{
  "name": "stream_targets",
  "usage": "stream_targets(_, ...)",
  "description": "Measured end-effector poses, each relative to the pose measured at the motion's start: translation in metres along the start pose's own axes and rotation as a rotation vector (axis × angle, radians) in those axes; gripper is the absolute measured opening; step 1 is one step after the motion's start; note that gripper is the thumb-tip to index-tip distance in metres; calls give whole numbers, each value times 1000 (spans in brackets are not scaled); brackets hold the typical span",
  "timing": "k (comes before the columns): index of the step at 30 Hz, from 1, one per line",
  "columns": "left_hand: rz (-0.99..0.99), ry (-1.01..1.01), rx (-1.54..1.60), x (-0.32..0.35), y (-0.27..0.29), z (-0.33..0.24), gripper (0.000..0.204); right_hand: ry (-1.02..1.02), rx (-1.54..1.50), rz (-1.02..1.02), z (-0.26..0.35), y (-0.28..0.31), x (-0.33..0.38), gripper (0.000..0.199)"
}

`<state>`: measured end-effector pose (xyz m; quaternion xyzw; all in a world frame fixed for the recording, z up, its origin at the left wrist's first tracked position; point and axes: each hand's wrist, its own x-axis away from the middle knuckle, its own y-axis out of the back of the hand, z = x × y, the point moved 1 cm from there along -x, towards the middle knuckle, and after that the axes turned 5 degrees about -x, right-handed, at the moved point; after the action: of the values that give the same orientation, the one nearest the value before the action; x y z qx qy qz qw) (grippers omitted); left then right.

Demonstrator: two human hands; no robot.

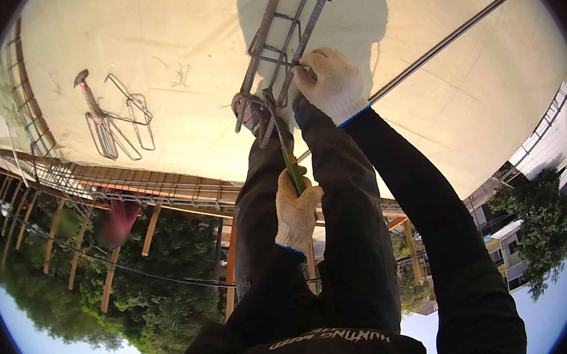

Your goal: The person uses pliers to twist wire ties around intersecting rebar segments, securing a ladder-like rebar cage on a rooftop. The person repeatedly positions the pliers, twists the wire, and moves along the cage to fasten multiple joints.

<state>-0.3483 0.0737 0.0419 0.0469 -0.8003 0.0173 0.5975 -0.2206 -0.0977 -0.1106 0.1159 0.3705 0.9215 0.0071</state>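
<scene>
A narrow rebar cage (285, 34) of long ribbed bars and bent stirrups reaches from the top edge down toward my feet. My left hand (297, 209), in a pale knit glove, is closed around the green handles of steel pincers (288, 151). Their metal head points up at the near end of the cage, beside its bar ends. Higher up, my right hand (333, 83), also gloved, has thumb and fingers curled together against the cage's right bar. Whatever lies between those fingertips is too small to make out. A shoe (249, 115) shows partly behind the bars.
On the pale sheet-covered surface (172, 26) at left lie a hammer (83, 83) and several bent stirrups (117, 137). A long bar (449, 41) crosses at right. More rebar (165, 193) lines the edge, with wooden posts and trees beyond. Another person's dark-red sleeve (124, 219) shows there.
</scene>
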Motion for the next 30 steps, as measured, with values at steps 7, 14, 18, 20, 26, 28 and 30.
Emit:
stream_targets(7,37,19,-18,1,24,7,55,-170,92,-137,20,-21,12,14)
stream_targets(14,120,-33,-10,2,65,19,61,-819,-951,-194,15,-30,27,27)
stream_targets(18,124,-39,14,-1,83,23,55,-862,-1005,-254,19,-27,35,32)
stream_targets(20,110,-37,46,-3,88,23,52,-580,-652,-186,23,-27,38,31)
stream_targets(26,105,-5,31,-7,97,16,51,-551,-573,-245,20,-38,28,26)
stream_targets(28,105,-12,29,-9,99,18,53,-458,-468,-285,18,-45,30,22)
stream_targets(30,103,-27,1,-11,100,19,56,-387,-394,-301,14,-47,31,18)
